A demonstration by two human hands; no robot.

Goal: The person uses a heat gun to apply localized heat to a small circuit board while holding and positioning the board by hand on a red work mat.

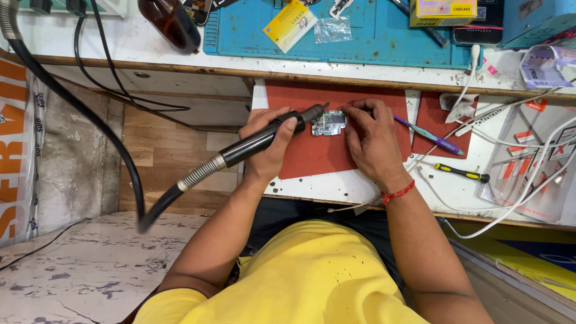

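Observation:
My left hand [268, 141] grips a black hot-air handpiece [264, 138], whose metal nozzle points at a small circuit board [328, 123] lying on a red mat [312, 153]. A ribbed hose runs from the handpiece down to the left. My right hand [369, 138] rests on the mat just right of the board, fingertips pinched at the board's upper right edge. Whether those fingers hold a thin tool I cannot tell.
A purple pen-like tool [429, 135] and a yellow-and-black screwdriver [462, 174] lie right of my right hand among white cables [510, 144]. A blue work mat [360, 36] with a yellow packet, a clear bag and boxes sits behind. A dark bottle [171, 24] stands at the upper left.

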